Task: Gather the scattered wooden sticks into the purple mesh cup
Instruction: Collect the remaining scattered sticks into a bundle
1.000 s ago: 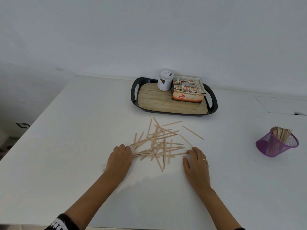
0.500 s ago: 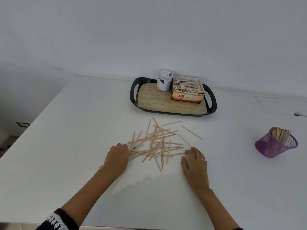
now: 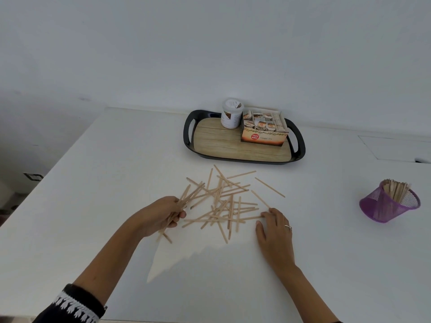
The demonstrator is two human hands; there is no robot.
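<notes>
Several thin wooden sticks [image 3: 224, 201] lie crisscrossed on the white table [image 3: 116, 159]. My left hand [image 3: 161, 214] is at the pile's left side, fingers curled around a small bunch of sticks that fans up and to the right. My right hand [image 3: 275, 229] rests flat on the table at the pile's right edge, fingertips touching the ends of a few sticks. The purple mesh cup [image 3: 388, 205] stands far to the right, tilted, with several sticks upright in it.
A black tray with a wood-pattern floor [image 3: 233, 145] sits behind the pile, carrying a white jar [image 3: 231, 114] and an open box of tea bags [image 3: 263, 129]. The table's left edge drops off near my left arm. A white wall rises behind.
My left hand has turned from lying flat on the table to closing on a bunch of sticks at the pile's left. My right hand has stayed at the right edge.
</notes>
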